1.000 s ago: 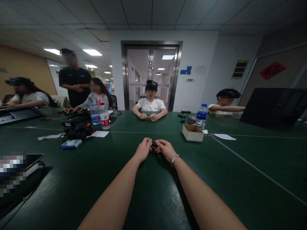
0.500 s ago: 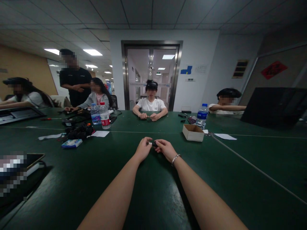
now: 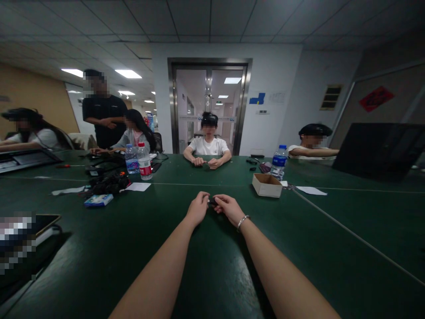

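Observation:
Over the green table, my left hand [image 3: 197, 209] and my right hand [image 3: 228, 209] meet at a small dark object [image 3: 212, 201], too small to name. A light, silvery bit shows at its left end. My right thumb and fingers pinch the dark part. The fingers of my left hand close round the left end and mostly hide it. A silver bracelet [image 3: 243, 222] circles my right wrist.
An open cardboard box [image 3: 266, 186] and a blue-labelled bottle [image 3: 279, 161] stand ahead right. Two bottles, a tissue pack [image 3: 98, 200] and black cables [image 3: 108, 182] are ahead left. Opposite sits a person [image 3: 208, 146]; a dark screen [image 3: 372, 153] is at right.
Less of the silvery end shows between my fingers than before. My hands stay almost in place, and the whole view has shifted slightly.

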`<state>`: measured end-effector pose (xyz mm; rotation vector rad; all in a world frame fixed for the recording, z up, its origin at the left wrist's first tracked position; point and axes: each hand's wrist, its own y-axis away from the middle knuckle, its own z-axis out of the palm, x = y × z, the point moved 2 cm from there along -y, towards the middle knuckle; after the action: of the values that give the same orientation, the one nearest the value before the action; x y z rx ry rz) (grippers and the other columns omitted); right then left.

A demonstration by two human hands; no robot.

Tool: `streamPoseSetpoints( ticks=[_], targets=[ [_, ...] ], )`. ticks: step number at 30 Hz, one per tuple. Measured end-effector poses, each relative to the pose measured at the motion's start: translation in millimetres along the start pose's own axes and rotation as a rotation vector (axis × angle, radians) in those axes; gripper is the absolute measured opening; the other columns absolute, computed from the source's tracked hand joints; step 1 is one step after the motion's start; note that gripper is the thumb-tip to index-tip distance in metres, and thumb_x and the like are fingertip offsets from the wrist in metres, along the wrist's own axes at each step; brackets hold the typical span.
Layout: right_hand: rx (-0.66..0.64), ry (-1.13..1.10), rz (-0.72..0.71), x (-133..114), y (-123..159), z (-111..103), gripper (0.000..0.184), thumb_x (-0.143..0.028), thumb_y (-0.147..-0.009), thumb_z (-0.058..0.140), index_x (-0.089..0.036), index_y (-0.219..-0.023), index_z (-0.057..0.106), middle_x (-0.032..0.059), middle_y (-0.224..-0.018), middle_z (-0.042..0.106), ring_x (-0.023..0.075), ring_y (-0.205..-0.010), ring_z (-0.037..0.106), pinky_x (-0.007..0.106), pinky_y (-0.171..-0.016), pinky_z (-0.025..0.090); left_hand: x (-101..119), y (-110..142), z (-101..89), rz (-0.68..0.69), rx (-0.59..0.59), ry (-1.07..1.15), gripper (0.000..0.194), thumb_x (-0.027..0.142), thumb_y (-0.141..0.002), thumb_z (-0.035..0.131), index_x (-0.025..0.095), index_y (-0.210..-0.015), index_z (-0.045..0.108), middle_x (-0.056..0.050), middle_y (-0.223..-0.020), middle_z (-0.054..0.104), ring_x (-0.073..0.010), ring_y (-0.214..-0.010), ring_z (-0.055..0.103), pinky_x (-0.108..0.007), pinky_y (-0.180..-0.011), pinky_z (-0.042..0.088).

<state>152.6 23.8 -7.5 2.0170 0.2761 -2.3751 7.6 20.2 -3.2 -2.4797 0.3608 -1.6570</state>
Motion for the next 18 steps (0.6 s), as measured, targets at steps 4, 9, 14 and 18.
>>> streamPoseSetpoints(
  ticks=[4,9,14,18],
  targets=[
    [0.009,0.013,-0.003,1.0,-0.7,-1.2,0.021,-0.022,-0.073,0.066,-0.01,-0.089,0.062,0.0036,-0.063,0.062,0.009,-0.049,0.056,0.017,-0.044,0.045,5.3,1.4,-2.5,0.047,0.064,-0.023,0.028,0.027,-0.08,0.046,0.02,-0.107,0.051,-0.004,-0.091,0.055,-0.0143,-0.08,0.053,-0.026,-0.075,0.04],
    [0.001,0.017,0.004,1.8,-1.4,-1.8,0.02,-0.022,-0.074,0.065,-0.01,-0.09,0.062,0.0038,-0.064,0.062,0.009,-0.049,0.056,0.017,-0.044,0.045,3.0,0.7,-1.5,0.009,-0.005,-0.01,0.029,0.034,-0.084,0.04,0.02,-0.107,0.051,-0.002,-0.077,0.055,-0.0144,-0.069,0.052,-0.026,-0.067,0.041],
    [0.005,0.02,0.004,1.9,-1.9,-2.4,0.018,-0.021,-0.076,0.064,-0.01,-0.091,0.062,0.0039,-0.064,0.062,0.0094,-0.05,0.057,0.017,-0.045,0.046,4.3,1.1,-3.0,0.013,0.045,-0.009,0.029,0.036,-0.083,0.04,0.02,-0.103,0.053,-0.003,-0.081,0.056,-0.0144,-0.072,0.052,-0.025,-0.069,0.04],
    [0.006,0.032,0.013,1.9,-2.4,-2.3,0.016,-0.019,-0.077,0.062,-0.01,-0.091,0.061,0.0045,-0.064,0.063,0.0092,-0.05,0.057,0.017,-0.045,0.046,6.5,2.5,-2.4,-0.04,0.002,-0.038,0.032,0.04,-0.085,0.034,0.02,-0.103,0.052,-0.001,-0.069,0.054,-0.0146,-0.063,0.05,-0.026,-0.062,0.038]
  ],
)
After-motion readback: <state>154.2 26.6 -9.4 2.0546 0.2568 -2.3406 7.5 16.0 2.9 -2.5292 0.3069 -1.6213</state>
